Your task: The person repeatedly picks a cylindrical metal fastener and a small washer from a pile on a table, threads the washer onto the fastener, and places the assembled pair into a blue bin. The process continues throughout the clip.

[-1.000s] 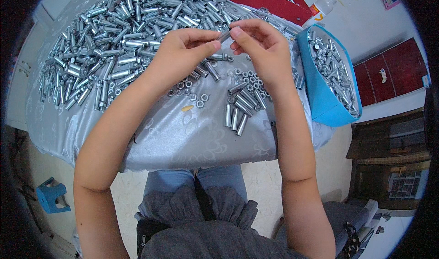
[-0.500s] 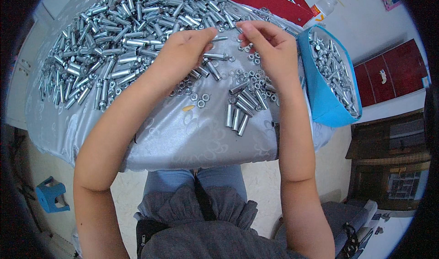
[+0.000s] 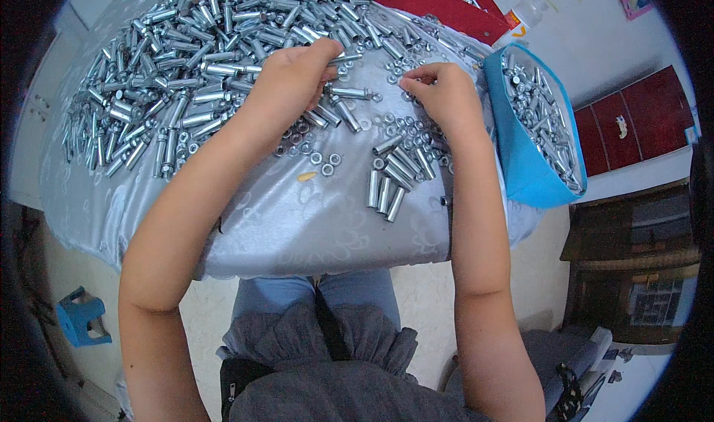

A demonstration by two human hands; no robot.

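My left hand (image 3: 294,80) is closed around a silver bolt (image 3: 348,57) whose end sticks out past my fingers, at the edge of a big heap of silver bolts and sleeves (image 3: 186,65). My right hand (image 3: 439,94) rests a short way to the right, its fingertips pinched down among loose nuts and washers (image 3: 405,124). Whether a nut is between those fingertips is hidden. A small row of silver sleeves (image 3: 390,184) lies below my right hand.
A grey cloth (image 3: 297,225) covers the table. A blue bin (image 3: 532,161) full of metal parts stands at the right edge, with a red tray (image 3: 439,9) and a plastic bottle (image 3: 524,13) behind it. A blue stool (image 3: 78,318) sits on the floor lower left.
My hands were together on one bolt; they have since moved apart and farther onto the table. The left keeps the bolt and the right has dropped to the loose nuts.
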